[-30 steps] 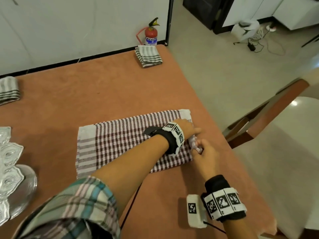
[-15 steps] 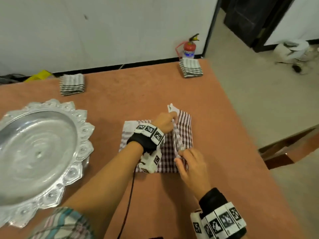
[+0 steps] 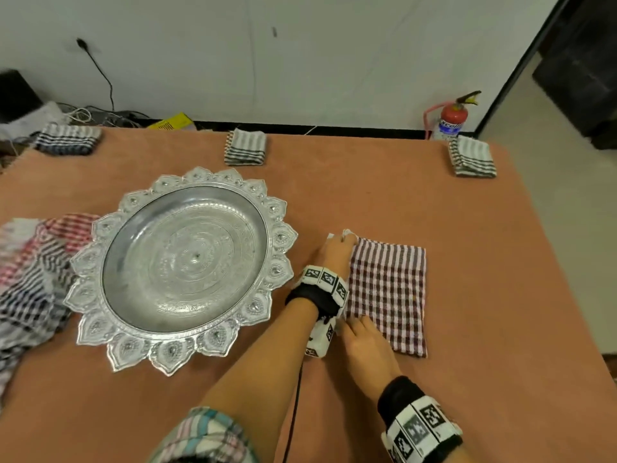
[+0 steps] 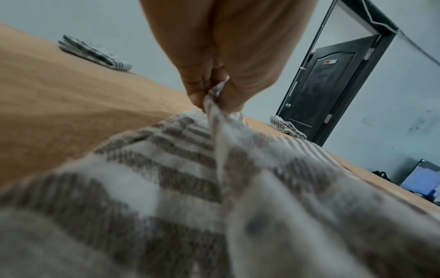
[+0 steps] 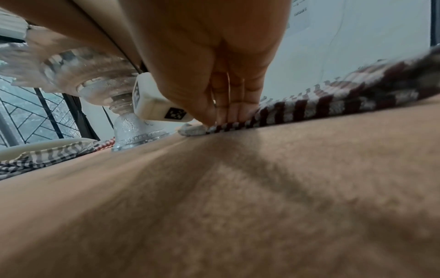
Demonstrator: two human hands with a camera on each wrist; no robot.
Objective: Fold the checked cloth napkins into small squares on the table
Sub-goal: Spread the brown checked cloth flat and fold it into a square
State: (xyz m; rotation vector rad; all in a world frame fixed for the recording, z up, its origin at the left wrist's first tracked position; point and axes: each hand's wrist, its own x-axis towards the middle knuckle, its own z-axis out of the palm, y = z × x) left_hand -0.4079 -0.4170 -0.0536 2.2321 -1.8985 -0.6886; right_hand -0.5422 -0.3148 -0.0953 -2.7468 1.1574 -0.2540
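Note:
A maroon-and-white checked napkin (image 3: 387, 292) lies folded in half on the orange table (image 3: 367, 195), right of centre. My left hand (image 3: 339, 250) pinches its far left corner (image 4: 215, 97) between thumb and fingers. My right hand (image 3: 362, 339) pinches the near left corner against the table; in the right wrist view its fingertips (image 5: 228, 116) press the cloth edge (image 5: 221, 127) down. Three folded grey-striped napkins (image 3: 246, 148) (image 3: 471, 157) (image 3: 68, 139) sit along the far edge.
A large ornate silver pedestal tray (image 3: 100, 248) stands left of my hands. Unfolded checked cloths (image 3: 30, 269) are heaped at the left edge. A red fire extinguisher (image 3: 450, 118) stands on the floor beyond the far right corner. The table's right edge drops to the floor.
Both hands carried the napkin's right edge over to the left, folding it in half. The corners are now down at the left side. My head view has swung left.

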